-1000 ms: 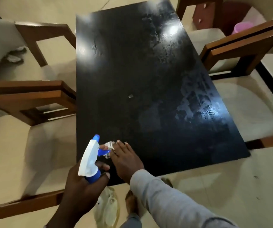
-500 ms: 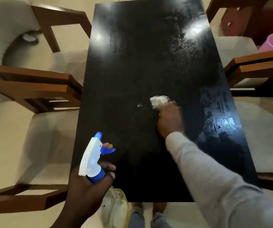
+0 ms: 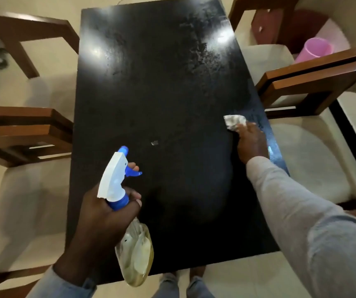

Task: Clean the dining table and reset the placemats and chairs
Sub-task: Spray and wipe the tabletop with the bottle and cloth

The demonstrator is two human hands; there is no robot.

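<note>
1. Table (image 3: 162, 87): black, rectangular, glossy top; fills the middle of the view, long axis running away from the person. Two bright light glares near its far end. Smeared wet patches along its right half, from far end to near the right edge.
2. Scrap (image 3: 154, 143): small pale fleck lying on the table near its centre; what it is cannot be told.
3. Cloth (image 3: 234, 121): small, whitish, crumpled; pressed on the table close to its right edge, about midway along.
4. Right hand (image 3: 251, 143): palm down on the table, fingertips on the cloth, holding it against the top. Grey sleeve (image 3: 301, 211) runs back to the lower right corner.
5. Bottle (image 3: 136, 252): clear spray bottle with yellowish liquid, white head and blue trigger and nozzle; held above the table's near left corner, nozzle aimed toward the table's far end.
6. Left hand (image 3: 106, 220): wrapped around the bottle's neck, one finger at the trigger.
7. Chairs: brown wooden frames with cream seats, two to the table's left (image 3: 22, 134) and two to its right (image 3: 310, 82), all drawn up close to the table edges.
8. Bucket (image 3: 316, 49): pink, beyond the far right chair.
9. Floor (image 3: 248, 274): cream tiles; the person's legs show just past the table's near edge.
</note>
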